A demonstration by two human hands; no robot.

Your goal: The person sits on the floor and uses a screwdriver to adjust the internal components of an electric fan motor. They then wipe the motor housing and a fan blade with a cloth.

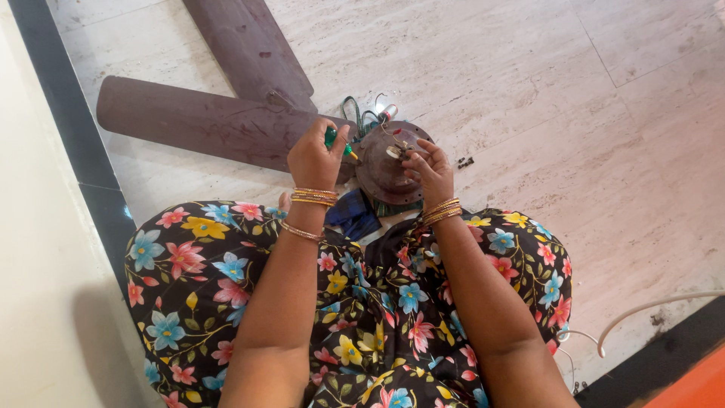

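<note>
**Two hands at a fan motor, two blades fanned out beside it**

Two hands at work over a brown ceiling-fan motor hub [387,175], lying on the pale stone floor [529,75] just past the knees, at twelve o'clock from the lap.

Left hand [313,160] closed in a fist around a green-handled screwdriver [332,140], tip aimed toward three o'clock, at the hub's rim. Right hand [430,171] on the hub's three o'clock side, fingertips pinched on something small and pale at the hub's centre; too small to tell what.

Progress, judged from the lie of things: hub face-up and under the tool, wires out in the open, a few loose dark bits on the floor, so probably somewhere mid-way through work on the motor. Blades seemingly not yet off the hub, though the joint itself hidden behind the left hand.

Count:
- Two brown fan blades: one [204,121] stretching to nine o'clock from the hub, the other [253,45] to eleven o'clock.
- One motor hub.
- One screwdriver.
- One tangle of green wires [361,115] at twelve o'clock of the hub, with one small silvery cylinder [388,112] beside it.
- One little cluster of dark bits [465,162] at three o'clock, near the hub; number unclear.
- One blue folded item [353,214] at seven o'clock, against the floral dress [377,302].
- One white cable [642,310] well apart, at four o'clock.
</note>
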